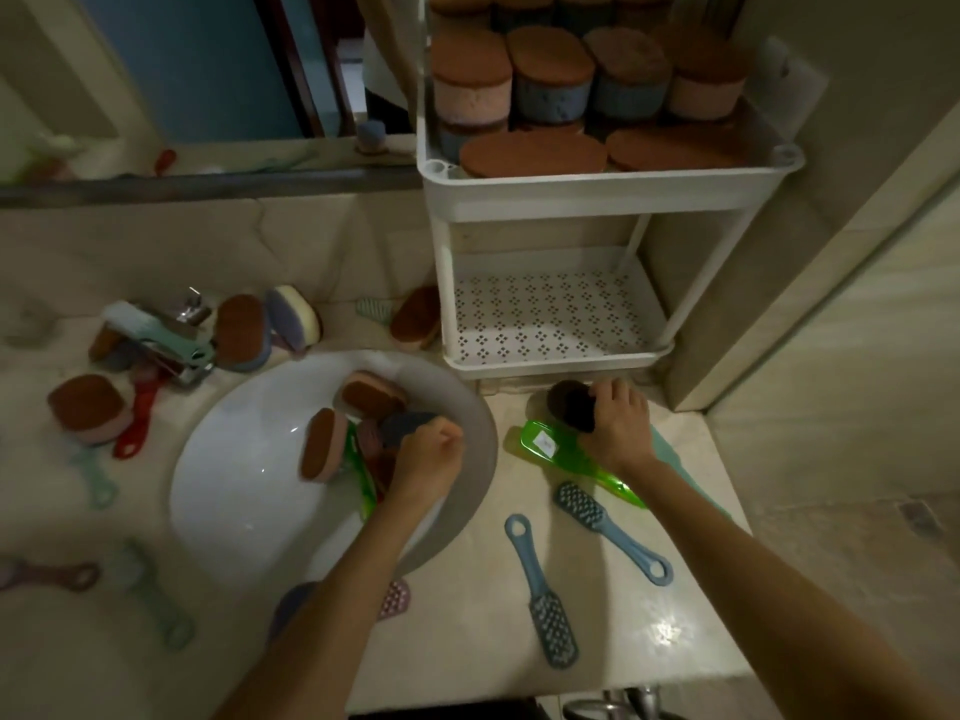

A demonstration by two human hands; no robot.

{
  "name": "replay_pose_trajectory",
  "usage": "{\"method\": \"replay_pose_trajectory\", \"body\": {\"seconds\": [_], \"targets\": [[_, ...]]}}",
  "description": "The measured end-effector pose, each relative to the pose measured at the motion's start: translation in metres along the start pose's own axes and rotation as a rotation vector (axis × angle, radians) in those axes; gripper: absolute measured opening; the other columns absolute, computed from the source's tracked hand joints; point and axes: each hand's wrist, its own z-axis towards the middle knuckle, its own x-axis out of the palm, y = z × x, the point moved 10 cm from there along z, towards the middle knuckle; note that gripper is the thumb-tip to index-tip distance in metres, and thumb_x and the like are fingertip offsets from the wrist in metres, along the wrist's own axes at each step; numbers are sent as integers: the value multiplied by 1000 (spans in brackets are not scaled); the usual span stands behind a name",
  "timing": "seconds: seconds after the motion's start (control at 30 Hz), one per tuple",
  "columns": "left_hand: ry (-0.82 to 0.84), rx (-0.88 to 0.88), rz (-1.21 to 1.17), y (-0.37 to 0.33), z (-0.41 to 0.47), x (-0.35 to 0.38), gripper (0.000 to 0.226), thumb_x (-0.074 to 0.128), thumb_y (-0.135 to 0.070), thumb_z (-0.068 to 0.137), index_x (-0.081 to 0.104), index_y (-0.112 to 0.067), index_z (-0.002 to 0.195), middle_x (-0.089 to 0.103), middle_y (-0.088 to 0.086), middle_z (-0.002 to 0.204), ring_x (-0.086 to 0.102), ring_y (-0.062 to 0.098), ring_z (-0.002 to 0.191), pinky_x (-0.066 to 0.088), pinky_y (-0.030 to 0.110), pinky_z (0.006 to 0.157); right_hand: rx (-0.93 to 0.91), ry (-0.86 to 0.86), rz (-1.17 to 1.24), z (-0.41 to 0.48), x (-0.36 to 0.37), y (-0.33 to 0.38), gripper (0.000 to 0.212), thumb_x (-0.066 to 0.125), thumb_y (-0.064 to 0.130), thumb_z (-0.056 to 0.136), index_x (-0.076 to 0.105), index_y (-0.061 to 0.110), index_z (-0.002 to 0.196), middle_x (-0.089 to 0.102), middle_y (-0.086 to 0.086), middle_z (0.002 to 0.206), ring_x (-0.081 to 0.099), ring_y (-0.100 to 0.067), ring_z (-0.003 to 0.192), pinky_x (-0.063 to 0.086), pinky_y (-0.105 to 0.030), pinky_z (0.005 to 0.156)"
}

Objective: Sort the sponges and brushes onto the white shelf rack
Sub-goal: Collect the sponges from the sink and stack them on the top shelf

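Right hand (618, 426) grips dark sponge (566, 405) just in front of rack (597, 194); left hand (431, 459) grips grey sponge (405, 424) in sink (234, 459), left of rack. The 2 sponges are likely light and soft: hold across sides.

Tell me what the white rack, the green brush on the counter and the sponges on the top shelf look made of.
White rack: likely moulded plastic, matte, perforated lower tray. Green brush: glossy plastic, seemingly translucent. Top-shelf sponges: porous foam, pink or blue, under a rough brown scouring layer, probably fibre.
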Motion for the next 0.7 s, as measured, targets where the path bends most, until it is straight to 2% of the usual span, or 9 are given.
{"method": "replay_pose_trajectory", "body": {"seconds": [0.1,0.17,0.27,0.37,0.43,0.5,0.57,0.6,0.7], "targets": [[-19,-17,-113,0,-4,-5,19,48,-8,90,62,-6,104,66,19,107,63,29,92,54,40,87,-35,-152,68,-9,-20,12,56,72,32,71,49,5,113,47,-17,117,44,-35,109,33,-44,103],[-10,-10,-165,-2,-6,-7,26,48,-4,89,58,-8,114,64,15,113,62,24,90,53,33,82,-45,-177,253,-18,-35,26,52,75,26,68,50,4,108,45,-16,109,46,-32,100,38,-38,89],[57,34,-244,-2,-12,-15,54,54,2,87,43,-17,136,51,8,132,54,23,113,49,35,93,-3,88,601,-30,-25,60,37,71,19,68,54,11,99,44,-4,97,46,-21,85,40,-26,70],[129,66,-315,7,-19,-27,69,61,2,84,32,-21,143,43,2,135,43,18,127,42,36,104,42,462,1109,-52,5,110,14,60,10,72,53,16,82,52,-2,77,51,-17,74,41,-18,56],[164,56,-414,18,-25,-37,61,61,4,84,40,-19,136,53,2,125,51,19,122,45,33,99,68,713,1338,-72,23,142,22,53,18,69,56,17,90,58,-4,80,55,-16,73,43,-25,61],[186,-2,-564,33,-37,-50,48,58,5,86,47,-16,128,60,2,110,61,17,104,53,27,83,106,853,1480,-88,33,167,26,47,21,75,59,14,97,65,-3,75,61,-14,65,47,-24,59],[172,-61,-675,51,-48,-66,36,56,0,88,50,-15,121,62,0,104,61,11,91,55,19,66,187,897,1566,-100,43,182,23,39,18,85,59,12,94,68,-2,65,63,-12,56,51,-20,55],[148,-77,-689,60,-53,-75,30,57,-3,89,52,-14,116,62,-2,100,60,9,87,54,17,60,215,891,1562,-104,49,190,22,39,19,86,58,11,94,68,-2,67,64,-12,58,52,-21,56],[32,-158,-625,96,-62,-101,12,62,-13,87,54,-15,97,61,-1,90,58,9,75,47,21,59,135,786,1342,-113,56,215,18,47,21,89,55,14,103,61,-4,93,60,-19,88,50,-28,67]]}}
